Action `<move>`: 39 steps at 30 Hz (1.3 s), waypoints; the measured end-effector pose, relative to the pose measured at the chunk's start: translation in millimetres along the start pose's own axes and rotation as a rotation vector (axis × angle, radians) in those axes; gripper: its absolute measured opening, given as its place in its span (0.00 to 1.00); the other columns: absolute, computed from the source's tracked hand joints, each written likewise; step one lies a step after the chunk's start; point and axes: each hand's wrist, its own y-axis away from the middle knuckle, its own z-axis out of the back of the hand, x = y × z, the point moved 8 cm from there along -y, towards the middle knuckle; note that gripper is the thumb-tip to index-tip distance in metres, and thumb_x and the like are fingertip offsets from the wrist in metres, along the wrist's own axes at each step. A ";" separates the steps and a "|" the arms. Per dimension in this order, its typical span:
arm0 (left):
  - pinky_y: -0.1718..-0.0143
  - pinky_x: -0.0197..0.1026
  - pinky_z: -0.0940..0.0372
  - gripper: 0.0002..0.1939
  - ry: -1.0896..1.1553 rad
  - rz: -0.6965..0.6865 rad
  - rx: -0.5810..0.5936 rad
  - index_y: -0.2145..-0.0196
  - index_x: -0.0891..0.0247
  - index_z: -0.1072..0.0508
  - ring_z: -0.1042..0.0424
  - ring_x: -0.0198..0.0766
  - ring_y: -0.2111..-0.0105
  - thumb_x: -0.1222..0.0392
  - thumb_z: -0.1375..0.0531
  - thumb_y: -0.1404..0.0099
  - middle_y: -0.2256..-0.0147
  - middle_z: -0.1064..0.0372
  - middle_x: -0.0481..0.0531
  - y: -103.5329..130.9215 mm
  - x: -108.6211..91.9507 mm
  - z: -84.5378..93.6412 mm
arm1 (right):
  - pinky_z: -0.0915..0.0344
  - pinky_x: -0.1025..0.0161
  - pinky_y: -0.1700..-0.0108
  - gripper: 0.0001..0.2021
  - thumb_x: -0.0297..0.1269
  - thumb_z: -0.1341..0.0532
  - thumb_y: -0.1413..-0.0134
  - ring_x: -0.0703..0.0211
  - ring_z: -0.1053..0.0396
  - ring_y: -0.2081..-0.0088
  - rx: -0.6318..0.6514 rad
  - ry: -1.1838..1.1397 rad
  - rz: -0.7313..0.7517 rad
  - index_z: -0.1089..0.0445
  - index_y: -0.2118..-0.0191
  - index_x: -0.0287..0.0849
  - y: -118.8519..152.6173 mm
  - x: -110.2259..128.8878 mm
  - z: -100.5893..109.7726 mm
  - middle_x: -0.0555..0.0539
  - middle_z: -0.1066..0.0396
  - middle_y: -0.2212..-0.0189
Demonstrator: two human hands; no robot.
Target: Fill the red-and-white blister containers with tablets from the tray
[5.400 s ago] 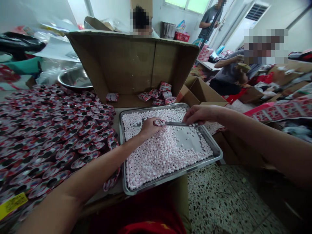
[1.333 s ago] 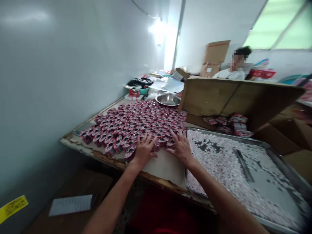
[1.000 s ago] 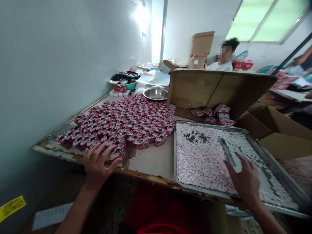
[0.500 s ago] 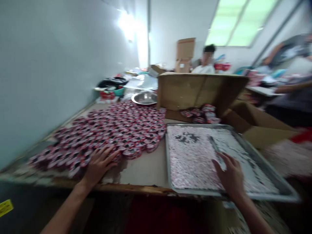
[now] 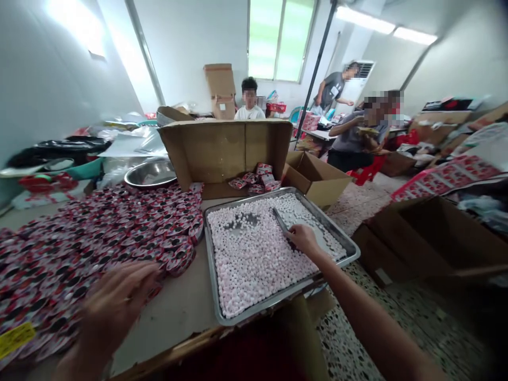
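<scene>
A metal tray (image 5: 354, 253) full of small round white and pale pink pellets (image 5: 254, 259) lies on the table in front of me. My right hand (image 5: 304, 239) is closed round one end of a thin grey metal strip (image 5: 280, 219), which rests among the pellets. My left hand (image 5: 119, 296), smeared by motion, hovers over the near edge of many red and pink printed packets (image 5: 99, 227) packed in rows, with dark openings on top. Its fingers are bent, and I cannot make out whether anything is between them.
Behind the tray a cardboard box (image 5: 226, 153) lies on its side with several printed packets (image 5: 264, 177) in it. A steel bowl (image 5: 150, 173) stands behind the packet rows. Open cartons (image 5: 323, 180) stand at the right. One person (image 5: 249, 106) sits opposite; two others are at right.
The view has swung right, so the tray now appears nearer the middle. My left hand has lifted off the packets' edge. My right hand, open over the strip before, has closed on it.
</scene>
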 end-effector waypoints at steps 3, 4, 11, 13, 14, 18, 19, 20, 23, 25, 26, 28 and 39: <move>0.45 0.48 0.33 0.18 0.156 -0.188 0.182 0.49 0.54 0.28 0.27 0.42 0.51 0.66 0.38 0.35 0.53 0.25 0.51 -52.0 -74.0 -73.8 | 0.49 0.69 0.77 0.12 0.42 0.36 0.52 0.65 0.39 0.81 0.110 -0.143 -0.069 0.31 0.79 0.40 -14.7 -14.3 -8.9 0.52 0.37 0.87; 0.44 0.47 0.34 0.18 0.224 -0.253 0.246 0.47 0.56 0.29 0.29 0.42 0.48 0.67 0.39 0.35 0.51 0.26 0.53 -58.0 -95.0 -99.1 | 0.48 0.69 0.78 0.14 0.44 0.37 0.51 0.67 0.40 0.83 0.145 -0.196 -0.086 0.31 0.78 0.40 -16.5 -21.3 -9.7 0.53 0.37 0.87; 0.29 0.54 0.57 0.18 0.560 -0.752 0.688 0.45 0.60 0.31 0.46 0.44 0.33 0.66 0.45 0.32 0.38 0.36 0.58 -32.7 -181.6 -201.6 | 0.43 0.70 0.80 0.16 0.49 0.38 0.50 0.67 0.37 0.82 0.088 -0.629 -0.114 0.31 0.65 0.39 7.8 -52.4 11.0 0.52 0.30 0.80; 0.29 0.54 0.60 0.18 0.618 -0.849 0.706 0.45 0.61 0.31 0.48 0.42 0.32 0.67 0.47 0.31 0.38 0.37 0.59 -30.7 -187.7 -207.8 | 0.45 0.70 0.81 0.15 0.49 0.38 0.49 0.67 0.38 0.83 -0.030 -0.715 -0.086 0.33 0.65 0.41 17.3 -51.3 19.7 0.53 0.31 0.81; 0.29 0.55 0.62 0.18 0.636 -0.898 0.704 0.46 0.60 0.31 0.48 0.42 0.32 0.67 0.48 0.31 0.38 0.37 0.59 -30.1 -189.6 -210.1 | 0.45 0.70 0.81 0.15 0.50 0.39 0.47 0.67 0.39 0.83 -0.088 -0.716 -0.068 0.34 0.65 0.41 20.7 -49.6 23.8 0.53 0.32 0.81; 0.30 0.62 0.68 0.17 0.607 -1.012 0.667 0.48 0.56 0.29 0.50 0.45 0.31 0.65 0.47 0.32 0.40 0.34 0.56 -33.1 -190.9 -228.9 | 0.42 0.68 0.79 0.15 0.51 0.45 0.40 0.65 0.37 0.83 -0.248 -0.598 -0.042 0.37 0.61 0.43 23.6 -43.7 35.5 0.53 0.31 0.80; 0.30 0.63 0.68 0.16 0.581 -1.018 0.652 0.49 0.55 0.28 0.50 0.46 0.31 0.65 0.47 0.32 0.40 0.34 0.55 -36.4 -190.1 -237.2 | 0.41 0.68 0.79 0.15 0.50 0.46 0.40 0.64 0.37 0.83 -0.275 -0.552 -0.053 0.37 0.59 0.43 22.4 -44.0 37.5 0.53 0.31 0.80; 0.30 0.63 0.67 0.16 0.552 -1.015 0.635 0.49 0.55 0.27 0.50 0.46 0.31 0.64 0.46 0.33 0.41 0.33 0.55 -41.4 -188.8 -247.1 | 0.40 0.67 0.78 0.15 0.49 0.46 0.39 0.63 0.36 0.83 -0.297 -0.511 -0.065 0.38 0.58 0.43 20.8 -44.9 39.1 0.53 0.31 0.79; 0.31 0.62 0.61 0.15 0.442 -0.936 0.557 0.50 0.56 0.27 0.47 0.46 0.33 0.64 0.47 0.32 0.40 0.34 0.56 -67.6 -179.9 -281.6 | 0.39 0.67 0.77 0.15 0.49 0.47 0.40 0.62 0.33 0.81 -0.331 -0.476 -0.082 0.40 0.56 0.42 16.2 -49.6 40.0 0.51 0.29 0.77; 0.32 0.62 0.57 0.16 0.382 -0.843 0.487 0.48 0.56 0.27 0.43 0.47 0.34 0.65 0.48 0.30 0.40 0.34 0.56 -90.0 -170.3 -299.2 | 0.38 0.66 0.77 0.17 0.49 0.45 0.41 0.60 0.31 0.80 -0.325 -0.556 -0.080 0.42 0.53 0.42 13.5 -54.0 37.0 0.49 0.27 0.74; 0.33 0.62 0.55 0.17 0.363 -0.790 0.457 0.47 0.55 0.28 0.42 0.47 0.35 0.65 0.48 0.29 0.40 0.33 0.55 -100.2 -164.7 -303.7 | 0.38 0.66 0.77 0.19 0.49 0.45 0.42 0.60 0.30 0.79 -0.312 -0.612 -0.081 0.42 0.52 0.42 12.2 -56.3 34.7 0.49 0.27 0.73; 0.34 0.58 0.50 0.17 0.359 -0.683 0.417 0.47 0.55 0.28 0.40 0.45 0.36 0.65 0.48 0.29 0.41 0.32 0.53 -114.3 -152.0 -301.7 | 0.37 0.66 0.76 0.19 0.49 0.45 0.43 0.60 0.30 0.78 -0.253 -0.669 -0.089 0.40 0.52 0.42 9.3 -59.5 29.5 0.49 0.26 0.73; 0.45 0.61 0.37 0.26 0.145 0.446 0.334 0.44 0.67 0.34 0.32 0.57 0.45 0.48 0.44 0.33 0.49 0.30 0.69 -74.0 -17.6 -285.7 | 0.35 0.58 0.64 0.13 0.26 0.49 0.37 0.43 0.22 0.65 0.139 0.806 0.062 0.35 0.50 0.36 35.5 -45.0 40.3 0.35 0.24 0.70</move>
